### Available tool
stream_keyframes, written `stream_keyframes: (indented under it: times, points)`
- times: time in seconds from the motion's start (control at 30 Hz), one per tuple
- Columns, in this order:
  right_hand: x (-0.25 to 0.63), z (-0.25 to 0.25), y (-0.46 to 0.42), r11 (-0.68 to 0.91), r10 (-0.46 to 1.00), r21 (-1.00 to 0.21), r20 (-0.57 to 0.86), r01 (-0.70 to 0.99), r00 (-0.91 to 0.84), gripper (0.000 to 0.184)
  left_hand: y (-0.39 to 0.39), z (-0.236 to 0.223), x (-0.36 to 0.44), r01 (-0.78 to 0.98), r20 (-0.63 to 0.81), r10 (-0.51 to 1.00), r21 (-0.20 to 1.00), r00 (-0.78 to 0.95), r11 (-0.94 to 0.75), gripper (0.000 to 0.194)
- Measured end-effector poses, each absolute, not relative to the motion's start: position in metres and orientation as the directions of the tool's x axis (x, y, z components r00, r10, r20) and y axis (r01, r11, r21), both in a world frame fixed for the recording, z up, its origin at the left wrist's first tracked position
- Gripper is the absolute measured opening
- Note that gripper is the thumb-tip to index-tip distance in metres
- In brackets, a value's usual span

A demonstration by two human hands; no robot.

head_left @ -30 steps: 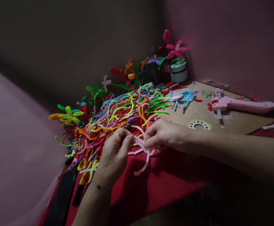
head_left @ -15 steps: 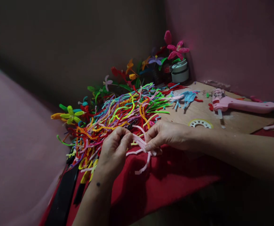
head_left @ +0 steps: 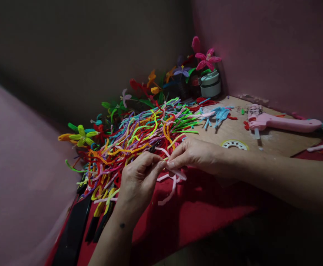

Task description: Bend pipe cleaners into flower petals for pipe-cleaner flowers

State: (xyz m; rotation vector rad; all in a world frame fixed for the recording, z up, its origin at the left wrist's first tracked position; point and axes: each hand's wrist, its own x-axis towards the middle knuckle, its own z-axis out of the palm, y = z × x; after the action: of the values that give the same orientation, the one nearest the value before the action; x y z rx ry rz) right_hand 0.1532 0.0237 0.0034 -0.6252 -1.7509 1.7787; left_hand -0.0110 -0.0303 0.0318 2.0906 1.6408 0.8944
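My left hand and my right hand meet fingertip to fingertip over the red cloth. Both pinch a bundle of pale pink pipe cleaners, whose looped end pokes out below my right fingers. Loose pink pipe cleaners curl on the cloth just beneath. Behind my hands spreads a heap of many-coloured pipe cleaners. The exact spot where the fingertips press is partly hidden by the fingers.
A pink glue gun lies on a wooden board, with a white tape roll nearby. Pipe-cleaner flowers and a pale green lidded container stand along the wall. Black-handled tools lie at left on the red cloth.
My left hand has moved right, bringing its fingertips against those of my right hand. The pink bundle now slants down to the right below the fingers. The view has shifted slightly.
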Motion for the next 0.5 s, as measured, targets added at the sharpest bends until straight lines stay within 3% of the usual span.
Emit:
stream_keyframes:
  times: [0.27,0.5]
  points:
    - [0.147,0.003,0.018,0.043,0.767,-0.999,0.055,-0.033,-0.639,0.029,-0.029,0.031,-0.012,0.491,-0.109,0.994,0.868,0.033,0.079,0.025]
    - [0.142,-0.003,0.015,-0.06,0.765,-0.997,-0.009,-0.058,-0.644,0.029,-0.027,0.026,-0.006,0.532,-0.003,1.0,0.847,0.008,-0.001,0.021]
